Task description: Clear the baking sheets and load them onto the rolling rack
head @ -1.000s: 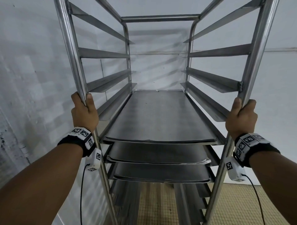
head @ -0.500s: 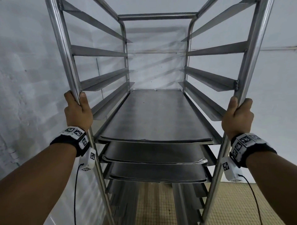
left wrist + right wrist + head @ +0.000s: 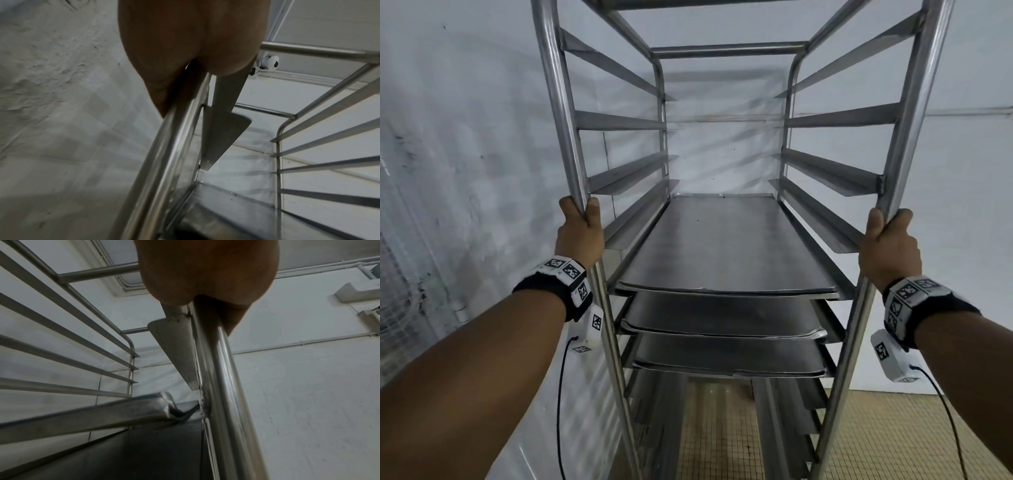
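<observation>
A tall steel rolling rack [image 3: 558,102] stands in front of me, close to a white wall. Three grey baking sheets lie on its middle runners: the top sheet [image 3: 722,246], a second sheet [image 3: 719,315] and a third sheet [image 3: 726,356] below it. My left hand [image 3: 580,233] grips the rack's front left post [image 3: 164,155]. My right hand [image 3: 887,243] grips the front right post [image 3: 914,102], which also shows in the right wrist view as post [image 3: 224,369]. The upper runners [image 3: 619,121] hold nothing.
A white wall [image 3: 465,154] runs close along the rack's left side and behind it. Small beige floor tiles [image 3: 893,431] show under and to the right of the rack. A white security camera [image 3: 270,62] hangs near the ceiling.
The rack and both hands gripping its posts have shifted slightly right in view, and the view has tilted so the rack's top bar sits lower. The grips are unchanged.
</observation>
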### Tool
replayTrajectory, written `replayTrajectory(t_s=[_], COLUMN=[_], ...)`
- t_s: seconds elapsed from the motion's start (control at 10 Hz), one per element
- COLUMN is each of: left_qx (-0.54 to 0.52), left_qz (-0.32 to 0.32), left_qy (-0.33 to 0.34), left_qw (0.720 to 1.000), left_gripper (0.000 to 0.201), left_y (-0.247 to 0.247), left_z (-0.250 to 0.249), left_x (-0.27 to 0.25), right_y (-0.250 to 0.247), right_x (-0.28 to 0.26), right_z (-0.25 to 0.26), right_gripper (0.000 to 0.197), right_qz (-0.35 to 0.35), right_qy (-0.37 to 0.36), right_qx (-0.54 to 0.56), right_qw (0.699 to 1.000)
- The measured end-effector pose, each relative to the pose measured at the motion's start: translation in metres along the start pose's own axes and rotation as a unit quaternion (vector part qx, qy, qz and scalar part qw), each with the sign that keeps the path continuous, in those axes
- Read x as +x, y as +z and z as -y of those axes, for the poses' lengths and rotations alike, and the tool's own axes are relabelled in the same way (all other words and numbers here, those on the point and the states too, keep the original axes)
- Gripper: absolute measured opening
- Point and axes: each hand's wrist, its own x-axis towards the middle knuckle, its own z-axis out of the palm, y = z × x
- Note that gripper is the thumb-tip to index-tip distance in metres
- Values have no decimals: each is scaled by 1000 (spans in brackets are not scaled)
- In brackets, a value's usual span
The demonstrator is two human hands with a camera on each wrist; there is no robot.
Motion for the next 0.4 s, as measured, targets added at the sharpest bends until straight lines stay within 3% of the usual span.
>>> replayTrajectory(t_s=[0.1,0.2,0.3,0.4], left_qx=[21,42,48,56], left_qz=[56,102,122,143], left_qy=[-56,-106,-120,-20], left_qw=[997,988,984,988], left_gripper=[58,93,117,102], left_y=[-9,-13,-19,-18], left_z=[-15,-35,-56,-65], left_x=[-1,-5,-21,-52], right_y=[-15,-21,-31,-36], right_x=[-3,-2,-14,-44], right_z=[12,26,51,62], right_gripper=[51,54,73,77], right_qz=[43,103,128,152], right_qy=[35,87,83,7], right_qx=[-46,-32,-28,-37], right_qw=[997,990,988,988])
